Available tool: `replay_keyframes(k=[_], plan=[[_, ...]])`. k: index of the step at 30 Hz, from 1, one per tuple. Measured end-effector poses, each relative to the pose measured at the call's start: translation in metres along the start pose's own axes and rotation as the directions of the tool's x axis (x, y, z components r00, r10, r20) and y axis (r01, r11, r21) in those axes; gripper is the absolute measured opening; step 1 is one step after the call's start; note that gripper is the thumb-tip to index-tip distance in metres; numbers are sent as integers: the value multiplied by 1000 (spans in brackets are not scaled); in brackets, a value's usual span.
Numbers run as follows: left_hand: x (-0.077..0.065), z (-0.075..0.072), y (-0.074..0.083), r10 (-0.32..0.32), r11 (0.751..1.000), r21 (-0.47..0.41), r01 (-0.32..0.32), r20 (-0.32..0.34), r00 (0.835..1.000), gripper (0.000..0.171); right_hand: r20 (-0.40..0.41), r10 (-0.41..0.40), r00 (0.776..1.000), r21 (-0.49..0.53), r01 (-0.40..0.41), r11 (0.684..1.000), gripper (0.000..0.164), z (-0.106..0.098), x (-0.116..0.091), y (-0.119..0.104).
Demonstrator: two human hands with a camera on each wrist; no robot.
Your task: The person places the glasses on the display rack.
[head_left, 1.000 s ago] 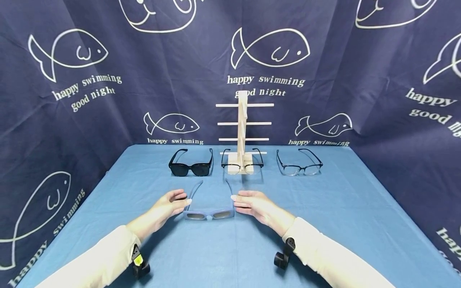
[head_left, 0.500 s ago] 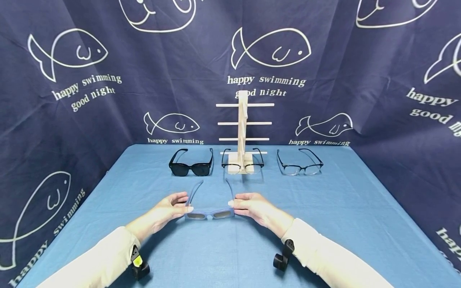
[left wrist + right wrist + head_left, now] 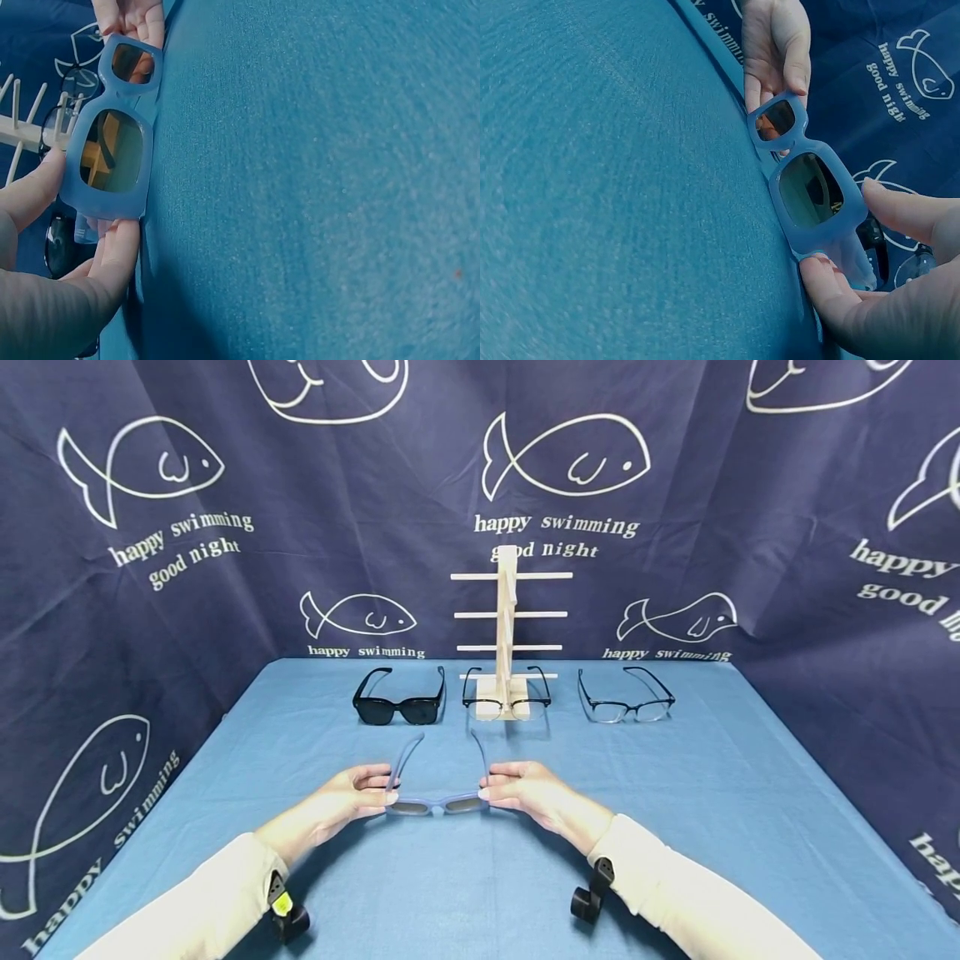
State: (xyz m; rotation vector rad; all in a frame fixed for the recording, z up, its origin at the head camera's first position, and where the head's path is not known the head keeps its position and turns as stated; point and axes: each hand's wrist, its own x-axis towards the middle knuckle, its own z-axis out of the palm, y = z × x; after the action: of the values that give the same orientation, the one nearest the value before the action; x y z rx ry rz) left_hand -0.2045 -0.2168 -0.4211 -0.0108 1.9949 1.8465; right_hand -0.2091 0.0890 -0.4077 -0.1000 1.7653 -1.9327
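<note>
Blue-framed sunglasses (image 3: 437,804) with dark lenses stand in front of me, their temples unfolded and pointing away. My left hand (image 3: 341,800) grips their left end, the thumb on the top corner of the frame. At the right end my right hand (image 3: 534,795) holds them in the same way. In the left wrist view the thumb lies at the upper edge of the blue frame (image 3: 106,202) and the fingers are under its lower edge. The right wrist view shows thumb and fingers around the other end of the frame (image 3: 821,238).
Behind stand black sunglasses (image 3: 397,711), black half-rim glasses (image 3: 545,702) before a wooden display rack (image 3: 506,610) with several crossbars, and thin dark-framed glasses (image 3: 632,705) to the right. A blue cloth (image 3: 480,885) covers the table; a navy fish-print curtain (image 3: 375,468) hangs around it.
Both hands have slid from beside the temples onto the front corners of the blue sunglasses, thumbs now on the frame. The other glasses and the rack have stayed put.
</note>
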Motion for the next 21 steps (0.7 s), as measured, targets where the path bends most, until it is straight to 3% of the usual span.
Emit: replay_keyframes(k=[10,21], plan=[[-4,-3,2,11,1000,-7,-11,53,999,68,-7,-7,1000,-2,7,1000,58,0,3,3],[-5,-7,-1,-1,1000,-21,3,70,998,69,3,-25,1000,18,25,1000,55,0,0,3]])
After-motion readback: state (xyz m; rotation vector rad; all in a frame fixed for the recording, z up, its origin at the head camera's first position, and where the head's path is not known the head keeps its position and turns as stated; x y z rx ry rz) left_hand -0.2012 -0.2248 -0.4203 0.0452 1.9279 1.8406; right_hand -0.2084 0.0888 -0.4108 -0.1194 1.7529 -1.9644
